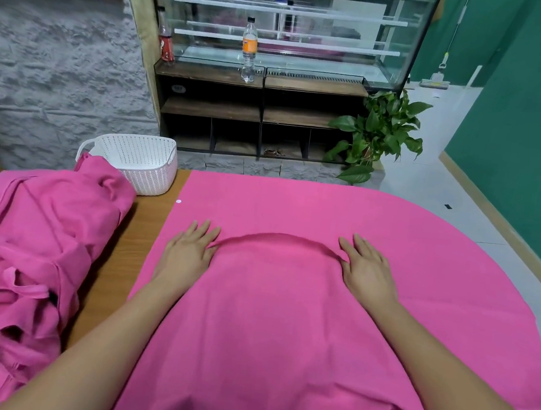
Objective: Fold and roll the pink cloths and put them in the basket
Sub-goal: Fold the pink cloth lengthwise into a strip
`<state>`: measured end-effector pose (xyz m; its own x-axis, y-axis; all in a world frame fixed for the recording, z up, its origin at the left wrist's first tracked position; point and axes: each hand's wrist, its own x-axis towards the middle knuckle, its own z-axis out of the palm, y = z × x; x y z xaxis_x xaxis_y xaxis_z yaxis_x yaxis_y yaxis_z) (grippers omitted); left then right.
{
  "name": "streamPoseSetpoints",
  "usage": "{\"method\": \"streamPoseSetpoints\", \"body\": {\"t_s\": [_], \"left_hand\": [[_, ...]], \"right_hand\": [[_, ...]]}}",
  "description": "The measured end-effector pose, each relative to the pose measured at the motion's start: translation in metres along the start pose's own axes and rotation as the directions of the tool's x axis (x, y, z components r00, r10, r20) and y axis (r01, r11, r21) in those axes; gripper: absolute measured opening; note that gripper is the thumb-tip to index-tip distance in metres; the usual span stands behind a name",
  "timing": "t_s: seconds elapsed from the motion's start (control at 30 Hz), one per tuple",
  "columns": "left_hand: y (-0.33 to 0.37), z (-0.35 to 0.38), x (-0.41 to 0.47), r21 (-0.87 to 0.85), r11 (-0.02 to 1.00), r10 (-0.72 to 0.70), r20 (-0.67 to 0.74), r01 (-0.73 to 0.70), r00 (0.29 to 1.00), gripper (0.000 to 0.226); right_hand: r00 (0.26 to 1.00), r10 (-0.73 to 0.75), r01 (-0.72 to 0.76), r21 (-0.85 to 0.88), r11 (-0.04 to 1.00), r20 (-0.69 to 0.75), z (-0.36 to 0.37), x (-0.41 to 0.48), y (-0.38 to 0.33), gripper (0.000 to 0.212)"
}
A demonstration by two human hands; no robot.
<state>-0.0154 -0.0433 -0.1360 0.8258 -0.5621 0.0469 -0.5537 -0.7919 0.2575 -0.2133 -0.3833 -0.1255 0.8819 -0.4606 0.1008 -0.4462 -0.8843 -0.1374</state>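
Head view: left hand [185, 256] and right hand [367, 273], fingers straight, are pressing on spread pink cloth [282, 324]; basket [139, 159] standing beyond.

A large pink cloth [284, 307] lies spread over the tabletop [129, 246]. The left hand [188, 252] and the right hand [367, 271] press flat on it with straight fingers, and a curved fold rises between them. At the left is a pile of crumpled pink cloths [28, 244]. Behind the pile stands a white basket [145, 163]. Farther back, a glass case [289, 28] and a green plant [378, 133].
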Motion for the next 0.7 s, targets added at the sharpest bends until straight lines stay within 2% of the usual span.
{"method": "streamPoseSetpoints", "body": {"t_s": [0.2,0.33,0.7], "left_hand": [[-0.004,0.003,-0.042,0.001,1.0,0.01,-0.031,-0.01,0.999,0.053],[-0.006,0.002,-0.074,-0.01,1.0,0.008,-0.024,-0.008,1.0,0.073],[-0.005,0.01,-0.144,0.002,1.0,0.013,-0.05,-0.013,0.999,0.064]], "right_hand": [[0.999,-0.038,0.039,0.025,0.999,-0.031,0.001,-0.029,0.001,0.057],[0.997,-0.063,0.064,0.023,0.998,-0.046,0.004,-0.059,0.001,0.06],[0.987,-0.112,0.113,0.002,0.994,-0.112,0.009,-0.132,0.009,0.071]]}}
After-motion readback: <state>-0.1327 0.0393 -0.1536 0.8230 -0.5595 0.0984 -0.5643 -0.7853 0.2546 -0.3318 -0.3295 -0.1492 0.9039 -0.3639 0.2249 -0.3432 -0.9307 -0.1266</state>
